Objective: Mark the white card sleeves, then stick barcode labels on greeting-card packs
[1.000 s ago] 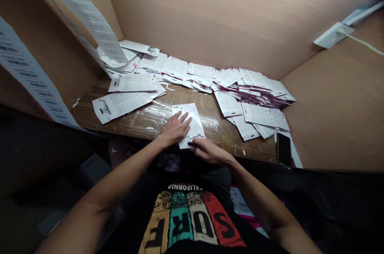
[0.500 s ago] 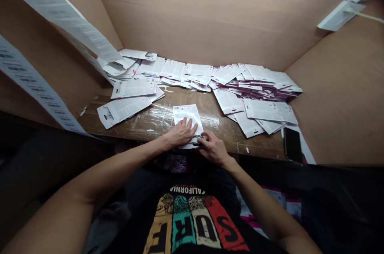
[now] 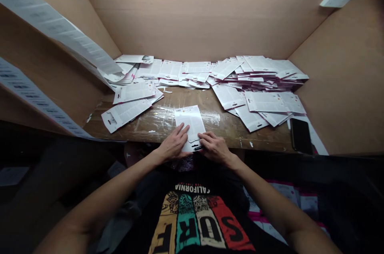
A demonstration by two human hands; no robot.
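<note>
Packet of white card lies mid-scene at the near edge of the table, its slotted end nearest. It looks light and fairly stiff, probably apt to slide on the glossy top and crease if pinched; its side edges offer the best hold. The hands sit apart: the left hand rests partly spread on its left side, while the right hand, fingers curled, touches the near right corner; whether it grips the slim dark object there, I cannot tell.

Smooth packet, glossy wooden tabletop
</note>
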